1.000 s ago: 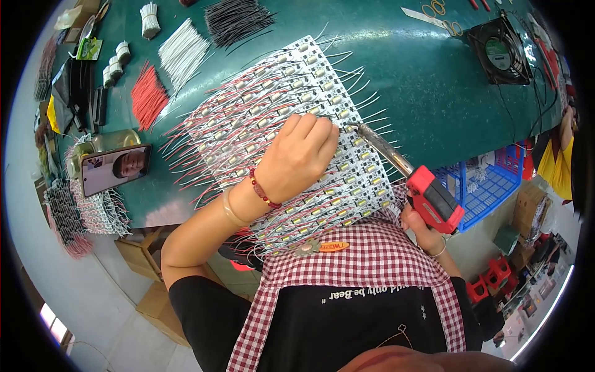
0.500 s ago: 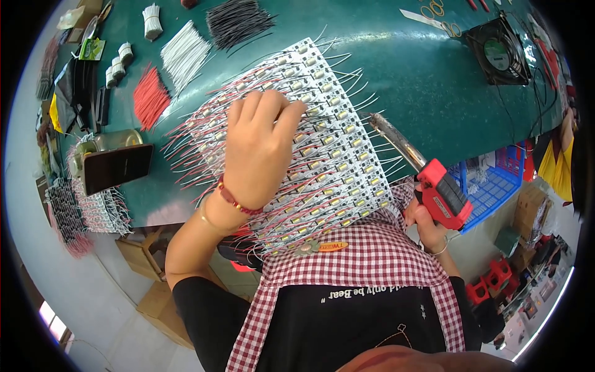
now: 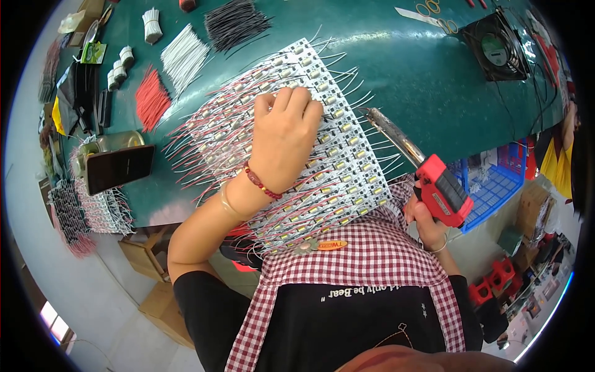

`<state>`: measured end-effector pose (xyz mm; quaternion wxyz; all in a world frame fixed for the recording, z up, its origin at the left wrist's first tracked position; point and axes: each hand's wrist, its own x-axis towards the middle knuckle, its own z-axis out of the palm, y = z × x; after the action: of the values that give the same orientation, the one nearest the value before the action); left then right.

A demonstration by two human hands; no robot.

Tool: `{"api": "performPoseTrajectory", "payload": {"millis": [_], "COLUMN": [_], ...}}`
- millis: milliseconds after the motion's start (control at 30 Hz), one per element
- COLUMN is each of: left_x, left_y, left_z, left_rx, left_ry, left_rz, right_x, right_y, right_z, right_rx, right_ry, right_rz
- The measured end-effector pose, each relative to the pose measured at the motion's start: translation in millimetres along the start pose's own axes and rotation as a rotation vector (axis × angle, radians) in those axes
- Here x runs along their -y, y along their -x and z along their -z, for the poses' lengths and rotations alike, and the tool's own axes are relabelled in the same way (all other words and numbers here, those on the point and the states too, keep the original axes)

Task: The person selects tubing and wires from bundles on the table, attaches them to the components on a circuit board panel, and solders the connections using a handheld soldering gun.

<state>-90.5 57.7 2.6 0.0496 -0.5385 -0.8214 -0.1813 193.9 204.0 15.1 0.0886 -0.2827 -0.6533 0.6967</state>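
Note:
A panel of white circuit boards (image 3: 356, 162) lies at the near edge of the green table. Rows of small yellowish parts cover it, with red and white wires trailing from its sides. Over the panel's middle, my left hand (image 3: 284, 139) is closed with its fingers curled down, and whatever they pinch is hidden beneath them. My right hand (image 3: 427, 224) grips a red and black soldering iron (image 3: 441, 192) beside the panel's right edge. The iron's metal tip points up and left, close to the wire ends sticking out there.
Red wires (image 3: 152, 99), white wires (image 3: 185, 57) and black wires (image 3: 235, 23) lie in piles beyond the panel. A phone (image 3: 119, 168) leans on a jar at left. At right are a black fan (image 3: 496, 48), scissors (image 3: 427, 17) and a blue basket (image 3: 496, 192).
My left hand has shifted to the right across the panel, its fingers still curled. The soldering iron in my right hand has barely moved.

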Motion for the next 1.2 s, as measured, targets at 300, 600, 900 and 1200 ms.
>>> {"api": "performPoseTrajectory", "payload": {"millis": [300, 600, 900, 1200], "left_x": [-3, 2, -23, -24], "left_y": [4, 3, 24, 29], "left_z": [-8, 2, 16, 1], "left_rx": [-0.07, -0.018, -0.021, -0.016], "left_ry": [-0.218, -0.25, 0.129, 0.175], "left_rz": [-0.117, -0.147, -0.156, -0.221], "right_x": [-4, -13, -13, -30], "right_y": [0, 2, 5, 26], "right_z": [0, 6, 8, 18], "right_rx": [0.015, 0.044, 0.073, 0.055], "right_ry": [-0.034, -0.111, -0.187, -0.01], "right_rz": [0.009, 0.035, 0.04, -0.153]}}
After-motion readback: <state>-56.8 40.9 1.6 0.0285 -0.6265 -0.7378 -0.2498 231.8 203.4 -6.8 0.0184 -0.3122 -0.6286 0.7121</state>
